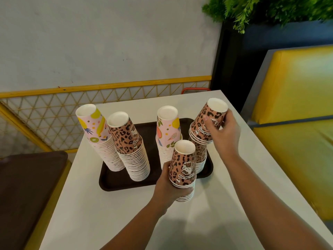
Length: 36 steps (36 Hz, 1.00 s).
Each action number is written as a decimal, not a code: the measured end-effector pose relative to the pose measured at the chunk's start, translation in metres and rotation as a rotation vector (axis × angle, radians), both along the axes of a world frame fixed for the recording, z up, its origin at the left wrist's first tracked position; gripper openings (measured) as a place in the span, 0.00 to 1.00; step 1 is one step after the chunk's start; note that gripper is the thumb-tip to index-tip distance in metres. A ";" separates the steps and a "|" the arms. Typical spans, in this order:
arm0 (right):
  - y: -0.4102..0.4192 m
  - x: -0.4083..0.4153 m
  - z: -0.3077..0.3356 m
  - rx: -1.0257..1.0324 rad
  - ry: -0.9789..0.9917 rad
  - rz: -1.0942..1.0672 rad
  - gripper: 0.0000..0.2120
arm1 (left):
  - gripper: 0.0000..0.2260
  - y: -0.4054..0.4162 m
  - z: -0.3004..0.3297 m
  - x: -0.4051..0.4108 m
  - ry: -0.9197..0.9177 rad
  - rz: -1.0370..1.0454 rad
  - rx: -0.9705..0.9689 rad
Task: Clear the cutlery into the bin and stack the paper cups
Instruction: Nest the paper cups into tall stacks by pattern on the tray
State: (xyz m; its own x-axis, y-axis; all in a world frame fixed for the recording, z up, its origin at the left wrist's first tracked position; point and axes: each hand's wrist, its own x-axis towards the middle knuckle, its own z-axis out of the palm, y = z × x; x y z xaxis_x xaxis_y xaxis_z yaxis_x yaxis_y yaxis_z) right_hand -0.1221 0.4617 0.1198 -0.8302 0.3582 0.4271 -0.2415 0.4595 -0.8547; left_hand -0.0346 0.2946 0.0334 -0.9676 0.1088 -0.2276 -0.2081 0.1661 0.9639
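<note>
left hand [166, 184]: fingers curled round a short leopard-print stack [182, 170] of upside-down cups, held just over the white table [100, 213] at the near edge of the dark tray [115, 184].
right hand [224, 131]: fingers and thumb curled round a second leopard-print bundle [207, 123], tilted and lifted above the rest of a leopard stack [201, 159] at the tray's right end.
cups on the tray: two tall stacks at the left, one fruit-print [102, 141] and one leopard-print [131, 150], both leaning; another fruit-print stack [166, 134] stands between them and the hands.
cutlery and bin: neither shows in this view.
risk, tilted bundle: the nested cups under the right hand's grip could slide loose and scatter, since only the upper cups look pinched.
risk, tall stacks: a forearm or a dropped bundle brushing them could topple them, and they stand close enough to knock each other over.
risk, joining: setting one bundle on another off-centre could jam or crush a paper rim.
writing: "hellokitty" reads upside down on the leopard cups, beside a small cartoon cat figure; no other writing can be read.
</note>
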 end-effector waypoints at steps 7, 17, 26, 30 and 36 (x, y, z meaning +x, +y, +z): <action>-0.003 0.007 -0.015 0.089 -0.080 0.083 0.31 | 0.35 0.003 0.003 0.000 0.010 0.002 0.006; -0.021 0.054 -0.024 0.131 -0.042 0.296 0.32 | 0.37 0.007 0.005 -0.002 0.053 0.025 0.002; -0.030 0.061 -0.025 0.158 -0.166 0.320 0.31 | 0.42 0.009 0.009 -0.002 0.093 -0.032 -0.005; -0.029 0.058 -0.019 0.148 -0.145 0.296 0.28 | 0.45 0.007 0.008 -0.001 0.063 -0.042 -0.011; -0.026 0.054 -0.012 0.080 -0.102 0.274 0.24 | 0.43 0.007 0.007 0.000 0.041 -0.020 -0.047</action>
